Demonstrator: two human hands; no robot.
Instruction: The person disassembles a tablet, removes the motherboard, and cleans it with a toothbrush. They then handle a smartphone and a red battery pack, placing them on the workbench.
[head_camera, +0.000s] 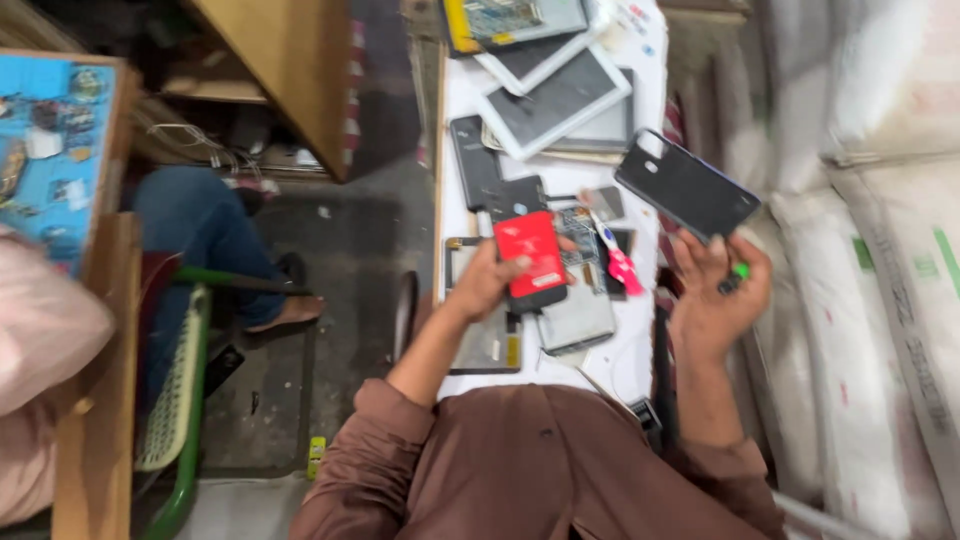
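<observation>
My left hand (487, 283) grips a phone with a red back (533, 260), held over the white worktable (630, 355). My right hand (712, 290) holds up a black phone back cover (686, 186) and also pinches a small tool with a green tip (737, 274). Between my hands lie a pink-handled tool (617, 262) and loose phone parts. A grey flat panel (577, 319) rests just under the red phone.
Several tablets with white frames (556, 97) and dark phones (474, 160) are piled at the far end of the table. White sacks (880, 260) stand on the right. On the left, a person in jeans (200, 240) sits on a green chair (180, 400) beside a wooden counter.
</observation>
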